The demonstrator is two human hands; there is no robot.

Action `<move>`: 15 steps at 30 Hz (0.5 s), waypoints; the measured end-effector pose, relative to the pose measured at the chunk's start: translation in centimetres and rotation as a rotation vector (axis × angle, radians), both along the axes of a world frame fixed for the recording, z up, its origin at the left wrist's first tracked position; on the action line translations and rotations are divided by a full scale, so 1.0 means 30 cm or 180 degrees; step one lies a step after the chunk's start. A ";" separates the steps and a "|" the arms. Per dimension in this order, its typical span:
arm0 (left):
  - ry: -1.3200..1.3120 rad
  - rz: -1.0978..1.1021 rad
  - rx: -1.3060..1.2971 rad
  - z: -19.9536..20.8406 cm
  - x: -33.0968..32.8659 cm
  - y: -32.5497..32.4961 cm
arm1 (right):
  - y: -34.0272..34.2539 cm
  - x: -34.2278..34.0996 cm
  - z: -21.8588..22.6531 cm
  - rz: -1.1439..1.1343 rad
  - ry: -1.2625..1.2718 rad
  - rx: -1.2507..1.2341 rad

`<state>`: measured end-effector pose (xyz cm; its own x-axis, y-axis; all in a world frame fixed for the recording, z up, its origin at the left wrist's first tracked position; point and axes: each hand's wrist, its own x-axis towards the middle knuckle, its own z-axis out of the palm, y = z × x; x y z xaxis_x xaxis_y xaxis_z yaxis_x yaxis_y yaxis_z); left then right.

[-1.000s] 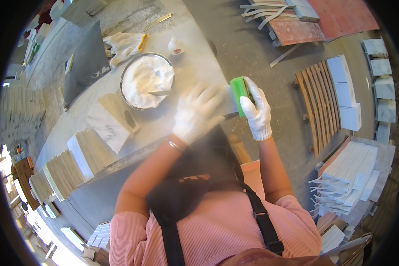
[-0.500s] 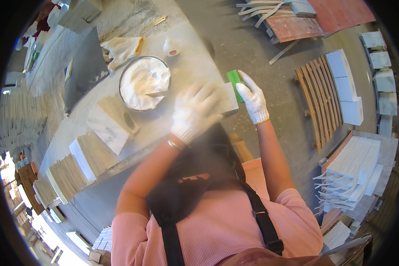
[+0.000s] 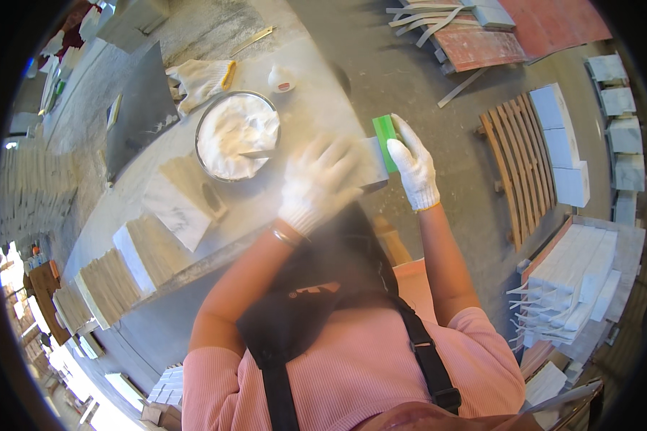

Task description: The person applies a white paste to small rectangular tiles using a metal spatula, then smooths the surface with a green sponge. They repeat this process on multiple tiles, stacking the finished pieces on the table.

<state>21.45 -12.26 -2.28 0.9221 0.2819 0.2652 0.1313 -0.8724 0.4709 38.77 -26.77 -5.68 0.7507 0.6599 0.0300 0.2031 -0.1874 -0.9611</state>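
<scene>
My left hand [image 3: 315,178], in a white knit glove, lies with fingers spread over a pale stone tile [image 3: 371,159] at the worktable's edge; a haze blurs it. In my right hand [image 3: 415,169], also gloved, a green rectangular block [image 3: 385,142] is gripped and held against the tile's right end. I cannot make out what kind of block it is. Left of my left hand stands a round bowl of white paste [image 3: 230,136], with a flat blade [image 3: 257,154] stuck in it. Behind the bowl are a small white bottle [image 3: 281,79] and a loose glove [image 3: 200,80].
Stone tiles [image 3: 176,210] stand in a row along the near left of the worktable [image 3: 313,61]. A dark sheet [image 3: 138,108] lies farther left. On the floor to the right are a wooden pallet [image 3: 517,165], white tile stacks [image 3: 571,251] and a reddish board [image 3: 482,47].
My right hand and the green block have moved slightly right and nearer, and the block is tilted a little differently. My left hand stays over the tile.
</scene>
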 end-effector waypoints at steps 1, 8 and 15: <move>0.0053 0.0013 -0.0008 0.000 -0.003 -0.004 | -0.044 -0.012 0.016 0.0097 -0.0257 -0.0201; -0.0122 0.0056 0.0065 -0.015 0.000 -0.012 | -0.043 0.011 -0.010 0.0148 -0.0282 -0.0470; -0.0046 0.0066 -0.0029 -0.012 0.003 -0.006 | -0.101 0.013 0.044 0.0140 0.1152 0.0292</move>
